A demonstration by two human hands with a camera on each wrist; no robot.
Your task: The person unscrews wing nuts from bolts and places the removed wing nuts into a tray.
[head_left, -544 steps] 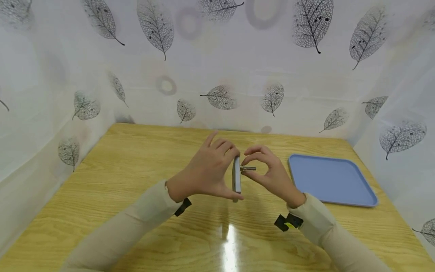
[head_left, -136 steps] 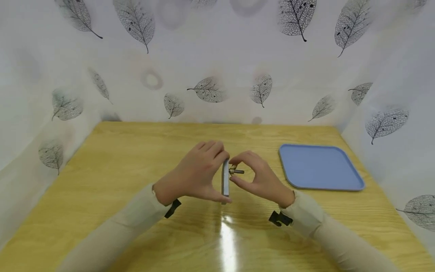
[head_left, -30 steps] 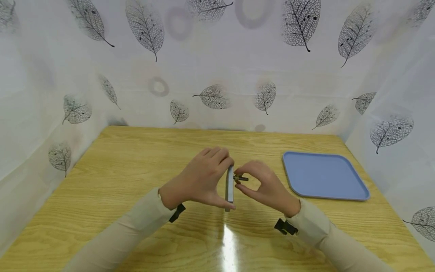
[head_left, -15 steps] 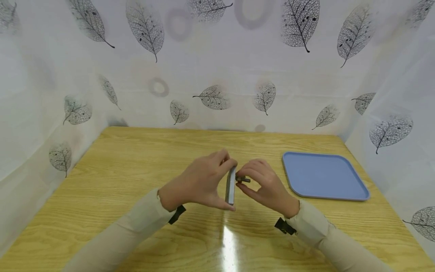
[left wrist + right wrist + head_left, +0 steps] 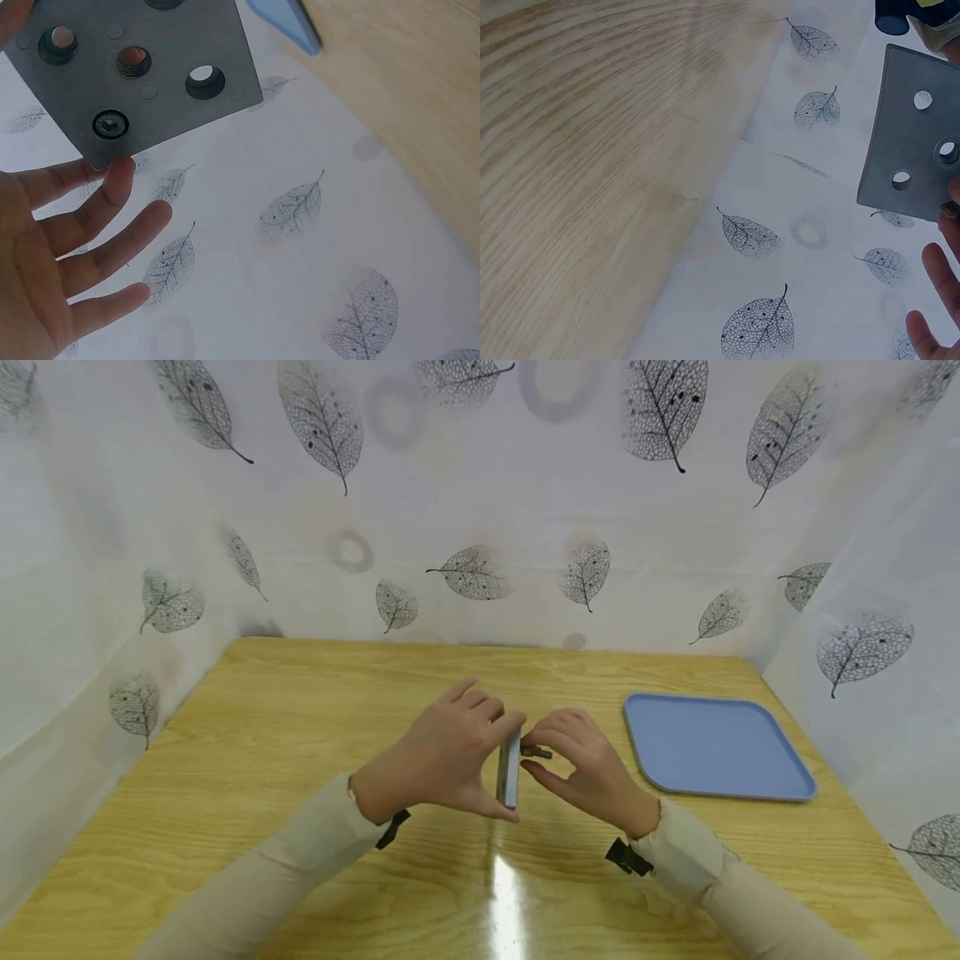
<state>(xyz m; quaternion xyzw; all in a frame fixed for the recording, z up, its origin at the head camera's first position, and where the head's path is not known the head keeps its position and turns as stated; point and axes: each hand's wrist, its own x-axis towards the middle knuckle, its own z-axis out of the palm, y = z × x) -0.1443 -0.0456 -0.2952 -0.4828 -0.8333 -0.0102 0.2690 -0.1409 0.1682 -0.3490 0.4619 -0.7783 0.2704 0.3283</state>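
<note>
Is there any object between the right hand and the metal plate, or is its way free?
Only the small bolt is between them: it sticks out from the metal plate toward the right hand, whose fingertips are at it. Nothing else visible blocks the way.

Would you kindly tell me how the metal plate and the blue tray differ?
The metal plate is gray with holes; the blue tray shows none. The left hand holds the plate roughly upright, while the tray lies flat on the table. The plate is smaller than the tray. Both have straight sides.
</note>
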